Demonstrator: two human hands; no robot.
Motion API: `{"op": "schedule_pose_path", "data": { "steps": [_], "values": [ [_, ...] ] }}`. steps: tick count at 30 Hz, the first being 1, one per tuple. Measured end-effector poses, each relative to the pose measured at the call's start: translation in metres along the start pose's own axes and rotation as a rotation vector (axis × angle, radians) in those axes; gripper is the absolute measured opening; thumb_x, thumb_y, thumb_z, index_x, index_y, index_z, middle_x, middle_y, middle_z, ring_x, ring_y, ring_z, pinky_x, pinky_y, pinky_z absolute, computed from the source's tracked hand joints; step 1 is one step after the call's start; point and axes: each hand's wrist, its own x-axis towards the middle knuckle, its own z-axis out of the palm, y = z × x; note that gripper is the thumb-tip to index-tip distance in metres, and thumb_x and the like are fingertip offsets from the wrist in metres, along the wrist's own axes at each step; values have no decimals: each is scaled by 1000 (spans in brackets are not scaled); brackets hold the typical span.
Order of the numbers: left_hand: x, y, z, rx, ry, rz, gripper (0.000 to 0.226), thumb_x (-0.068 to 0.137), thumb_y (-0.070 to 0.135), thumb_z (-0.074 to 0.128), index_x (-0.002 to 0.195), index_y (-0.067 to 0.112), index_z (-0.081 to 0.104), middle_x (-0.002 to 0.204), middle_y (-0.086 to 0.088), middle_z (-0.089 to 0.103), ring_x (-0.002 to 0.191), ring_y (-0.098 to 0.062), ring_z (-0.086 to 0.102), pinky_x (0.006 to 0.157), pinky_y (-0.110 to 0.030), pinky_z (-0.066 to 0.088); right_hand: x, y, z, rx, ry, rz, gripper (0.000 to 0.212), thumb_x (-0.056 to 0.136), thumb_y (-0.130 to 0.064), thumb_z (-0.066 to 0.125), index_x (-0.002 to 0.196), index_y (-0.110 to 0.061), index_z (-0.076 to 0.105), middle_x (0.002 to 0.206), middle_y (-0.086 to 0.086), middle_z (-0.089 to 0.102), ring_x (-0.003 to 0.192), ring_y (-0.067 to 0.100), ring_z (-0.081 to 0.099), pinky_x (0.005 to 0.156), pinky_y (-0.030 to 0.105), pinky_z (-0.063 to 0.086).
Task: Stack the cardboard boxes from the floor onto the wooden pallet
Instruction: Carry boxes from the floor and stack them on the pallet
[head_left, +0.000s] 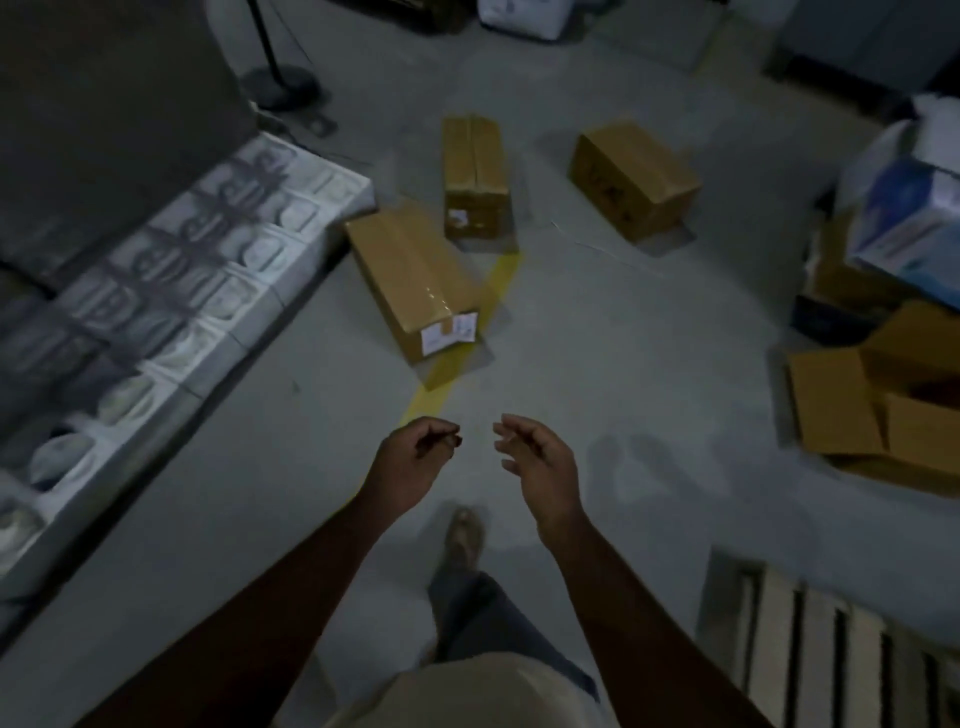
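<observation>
Three sealed cardboard boxes lie on the grey floor ahead. The nearest box (415, 280) has a white label on its end and lies across a yellow floor line (447, 384). A narrower box (475, 176) stands just behind it. A third box (634, 176) sits apart to the right. The wooden pallet (831, 649) shows at the bottom right, its slats bare. My left hand (415, 457) and my right hand (535, 457) hang in front of me, fingers loosely curled, holding nothing, well short of the nearest box.
A long row of white printed cartons (171, 291) runs along the left. Opened and flattened cardboard (872, 405) and a blue-white carton (914, 218) pile up at the right. A stand with a round base (280, 83) is at the back left. My foot (462, 540) steps forward.
</observation>
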Motion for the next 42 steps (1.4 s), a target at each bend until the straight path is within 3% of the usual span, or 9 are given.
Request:
{"op": "schedule_pose_path", "data": {
  "steps": [5, 12, 18, 22, 27, 30, 33, 38, 42],
  "values": [
    [127, -14, -70, 44, 35, -82, 22, 97, 5, 64, 102, 25, 71, 104, -3, 76, 96, -20, 73, 96, -50, 57, 131, -8, 72, 21, 2, 72, 17, 98, -10, 65, 112, -15, 74, 111, 5, 77, 104, 27, 71, 85, 34, 57],
    [287, -3, -158, 89, 145, -182, 16, 98, 10, 62, 111, 11, 71, 105, -5, 76, 96, -19, 72, 92, -44, 58, 313, -59, 185, -71, -117, 158, 14, 101, -13, 62, 111, -17, 72, 114, 7, 74, 104, 25, 70, 84, 36, 56],
    [423, 1, -191, 50, 135, -285, 35, 82, 42, 62, 108, 20, 70, 101, -3, 77, 93, -20, 74, 90, -46, 58, 448, -96, 235, -142, -70, 231, 20, 100, -11, 63, 118, -17, 69, 114, 5, 75, 103, 24, 70, 83, 33, 53],
    [537, -35, -191, -43, 126, -353, 26, 90, 26, 66, 112, 12, 68, 101, -16, 74, 93, -30, 72, 90, -55, 57, 540, -81, 267, -165, -10, 299, 21, 101, -12, 61, 115, -26, 65, 108, -1, 76, 100, 21, 71, 89, 39, 55],
    [671, -103, -173, -75, 91, -438, 16, 97, 26, 62, 112, 20, 64, 101, -8, 72, 91, -28, 71, 87, -52, 58, 670, -41, 293, -104, 56, 388, 30, 108, -13, 50, 135, -2, 55, 115, 14, 67, 85, 16, 66, 67, 21, 54],
    [725, -165, -153, -112, 194, -553, 26, 94, 27, 59, 118, 19, 60, 111, -12, 71, 94, -28, 69, 88, -45, 58, 749, 11, 293, -200, 70, 436, 30, 109, -27, 47, 131, -10, 58, 118, 11, 68, 92, 24, 66, 77, 35, 54],
    [761, -228, -126, -16, 281, -815, 61, 92, 22, 70, 145, 15, 41, 149, -13, 48, 129, -28, 52, 104, -40, 48, 820, 79, 275, -580, 5, 400, 47, 97, -52, 51, 132, -23, 62, 129, 3, 68, 115, 28, 65, 101, 47, 53],
    [798, -318, -98, 525, 104, -996, 124, 84, 64, 68, 159, -1, -8, 168, -20, -10, 156, -37, -6, 126, -46, 6, 890, 162, 226, -893, 43, -33, 39, 96, -19, 49, 128, -20, 72, 130, 6, 71, 121, 30, 66, 101, 46, 55],
    [835, -366, -89, 233, 289, -966, 129, 80, 51, 80, 158, -3, -8, 169, -19, 2, 156, -33, 5, 127, -41, 5, 918, 207, 204, -916, -39, 147, 80, 92, -46, 66, 160, -21, 32, 168, 0, 28, 151, 25, 36, 121, 46, 34]
  ]
}}
